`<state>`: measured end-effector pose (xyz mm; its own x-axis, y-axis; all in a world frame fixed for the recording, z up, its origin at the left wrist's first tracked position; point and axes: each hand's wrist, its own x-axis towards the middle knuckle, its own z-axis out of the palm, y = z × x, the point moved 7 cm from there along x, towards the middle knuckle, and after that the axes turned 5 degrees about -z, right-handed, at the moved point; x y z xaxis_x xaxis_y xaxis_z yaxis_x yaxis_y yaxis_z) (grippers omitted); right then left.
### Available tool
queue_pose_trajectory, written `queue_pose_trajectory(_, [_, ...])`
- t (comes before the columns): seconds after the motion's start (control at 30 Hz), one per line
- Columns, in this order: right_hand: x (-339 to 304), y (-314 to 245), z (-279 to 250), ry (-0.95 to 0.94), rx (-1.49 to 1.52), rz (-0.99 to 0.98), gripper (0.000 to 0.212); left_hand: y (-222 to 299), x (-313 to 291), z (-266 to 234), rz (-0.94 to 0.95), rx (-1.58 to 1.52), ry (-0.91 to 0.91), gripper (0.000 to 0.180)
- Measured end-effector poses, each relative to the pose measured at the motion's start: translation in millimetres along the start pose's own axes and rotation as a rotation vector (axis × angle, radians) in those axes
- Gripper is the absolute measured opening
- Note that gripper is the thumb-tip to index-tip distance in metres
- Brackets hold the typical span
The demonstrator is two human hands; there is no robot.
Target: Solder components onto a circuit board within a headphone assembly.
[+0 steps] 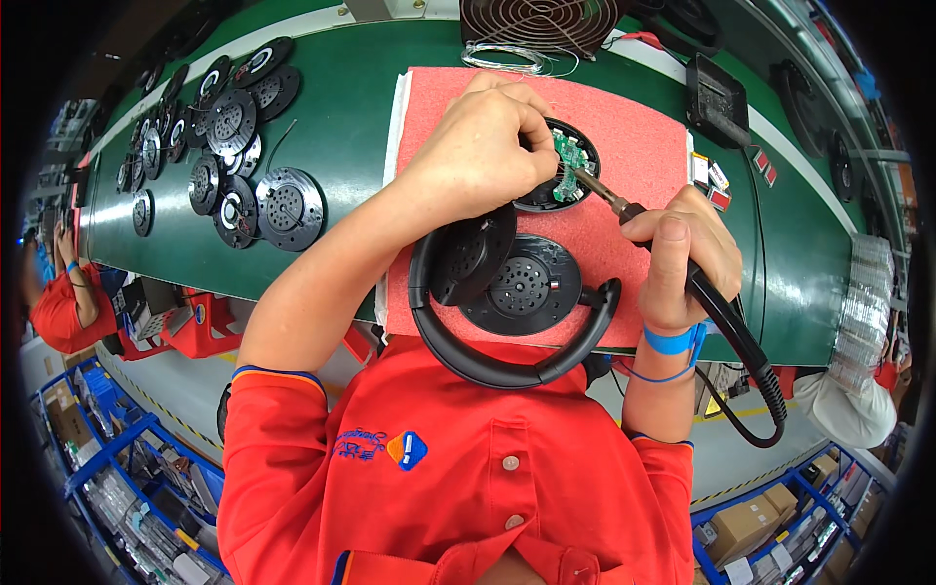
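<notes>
my left hand pinches the earcup steady — right hand grips the soldering iron; i'd keep its tip on the green board briefly — no dragging.

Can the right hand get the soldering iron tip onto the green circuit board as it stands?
Probably yes: the right hand holds the soldering iron, tip already at the green circuit board; the left hand sits beside the board, not covering it.

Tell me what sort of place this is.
Most likely an electronics assembly line for headphones. The right hand holds a soldering iron to a green circuit board on a pink mat, and round speaker parts lie along a green conveyor belt.
</notes>
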<state>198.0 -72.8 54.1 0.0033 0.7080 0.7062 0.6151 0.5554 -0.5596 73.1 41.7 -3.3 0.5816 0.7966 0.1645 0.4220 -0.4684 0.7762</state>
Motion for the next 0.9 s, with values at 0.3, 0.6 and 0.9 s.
queue_pose_trajectory(0.3, [0.1, 0.1, 1.1, -0.015, -0.011, -0.013, 0.029, 0.2, -0.2, -0.8, -0.007, 0.013, 0.005, 0.013])
queue_pose_trajectory(0.6, [-1.8, -1.3, -3.4, 0.024, -0.025, 0.023, 0.031, 0.4, -0.8, 0.2, -0.004, 0.007, 0.009, 0.012])
queue_pose_trajectory(0.9, [-1.6, -1.8, -2.8, 0.03, -0.013, 0.017, 0.031, 0.3, -0.5, -0.4, -0.01, -0.014, -0.024, 0.012])
